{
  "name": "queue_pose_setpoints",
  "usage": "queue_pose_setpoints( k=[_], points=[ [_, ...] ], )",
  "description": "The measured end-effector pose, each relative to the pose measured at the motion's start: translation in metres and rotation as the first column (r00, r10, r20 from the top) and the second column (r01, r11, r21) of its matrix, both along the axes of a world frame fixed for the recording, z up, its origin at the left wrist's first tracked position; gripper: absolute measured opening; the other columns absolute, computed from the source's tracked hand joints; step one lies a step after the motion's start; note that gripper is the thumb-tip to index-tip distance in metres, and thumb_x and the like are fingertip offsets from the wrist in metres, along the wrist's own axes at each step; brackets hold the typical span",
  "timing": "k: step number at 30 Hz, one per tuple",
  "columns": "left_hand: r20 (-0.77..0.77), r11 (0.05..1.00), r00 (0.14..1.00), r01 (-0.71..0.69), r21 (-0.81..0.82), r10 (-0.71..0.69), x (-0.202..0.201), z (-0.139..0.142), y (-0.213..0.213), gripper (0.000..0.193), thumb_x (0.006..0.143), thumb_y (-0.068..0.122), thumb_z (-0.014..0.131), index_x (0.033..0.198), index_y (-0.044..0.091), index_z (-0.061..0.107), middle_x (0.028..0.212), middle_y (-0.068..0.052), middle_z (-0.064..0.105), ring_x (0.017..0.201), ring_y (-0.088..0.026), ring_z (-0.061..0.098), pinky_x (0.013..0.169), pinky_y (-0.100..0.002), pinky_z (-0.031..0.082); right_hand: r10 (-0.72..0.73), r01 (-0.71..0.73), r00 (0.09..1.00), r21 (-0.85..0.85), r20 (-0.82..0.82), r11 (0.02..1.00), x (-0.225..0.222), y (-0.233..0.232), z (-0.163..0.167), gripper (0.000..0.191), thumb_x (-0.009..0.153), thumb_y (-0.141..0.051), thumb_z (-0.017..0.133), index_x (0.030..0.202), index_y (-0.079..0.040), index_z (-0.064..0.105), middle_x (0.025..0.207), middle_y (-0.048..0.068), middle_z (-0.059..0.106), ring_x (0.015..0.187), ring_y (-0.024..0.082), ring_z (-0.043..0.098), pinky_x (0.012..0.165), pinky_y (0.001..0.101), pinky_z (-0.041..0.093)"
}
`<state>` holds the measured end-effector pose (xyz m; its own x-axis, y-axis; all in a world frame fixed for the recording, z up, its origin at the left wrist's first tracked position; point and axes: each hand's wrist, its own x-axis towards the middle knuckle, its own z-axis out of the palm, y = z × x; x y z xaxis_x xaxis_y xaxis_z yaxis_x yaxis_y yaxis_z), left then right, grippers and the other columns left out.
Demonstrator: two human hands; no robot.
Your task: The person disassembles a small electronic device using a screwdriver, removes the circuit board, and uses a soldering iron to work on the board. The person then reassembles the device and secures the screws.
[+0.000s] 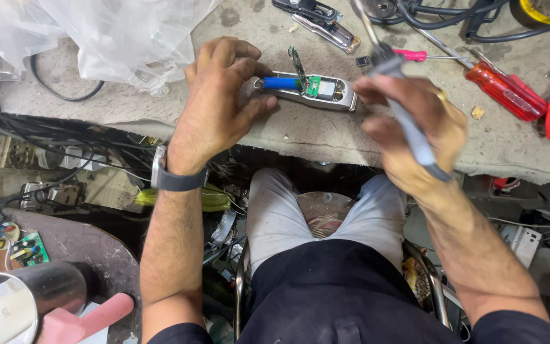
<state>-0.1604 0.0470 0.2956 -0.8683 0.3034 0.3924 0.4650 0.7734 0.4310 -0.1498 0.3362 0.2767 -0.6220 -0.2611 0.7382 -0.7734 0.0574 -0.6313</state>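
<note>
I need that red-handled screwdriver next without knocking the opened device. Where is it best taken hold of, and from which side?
Probably by the red handle, coming from the right and above. The handle is the thick part and lies flat on the bench, angled toward the right edge, while its thin shaft runs up-left toward the cables. That approach stays clear of the opened device under the left hand.

Left hand [214,105] steadying opened trimmer [307,90], right hand [412,130] gripping grey-handled tool [408,121]

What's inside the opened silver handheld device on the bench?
Inside the opened silver handheld device lie a blue cylindrical battery and a small green circuit board. The left hand covers its left end, so anything there is hidden. The right hand holds a grey-handled tool.
</note>
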Motion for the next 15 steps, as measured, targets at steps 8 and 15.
queue_pose_setpoints(
  k=[8,15],
  points=[
    [-0.078,0.967,0.989,0.136,0.213,-0.122,-0.012,0.004,0.005,0.027,0.088,0.02,0.088,0.108,0.01,0.073,0.113,-0.005,0.072,0.113,-0.025,0.064,0.1,-0.041,0.05,0.074,-0.083,0.996,0.179,0.053,0.98,-0.045,-0.056,0.034,0.05,0.106,0.001,0.08,0.141,-0.002,0.045,0.132,0.014,0.056,0.115,0.025,0.076,0.095,0.0322,0.065],
    [0.02,0.77,0.983,0.131,0.624,-0.184,-0.017,-0.013,0.039,0.037,0.101,0.009,0.074,0.135,0.005,0.061,0.118,-0.012,0.075,0.109,-0.02,0.076,0.082,-0.03,0.062,0.15,-0.12,0.92,-0.104,0.362,0.987,-0.045,-0.048,0.031,0.058,0.101,-0.006,0.082,0.139,-0.001,0.038,0.138,0.012,0.053,0.119,0.024,0.074,0.093,0.0287,0.069]
  ],
)
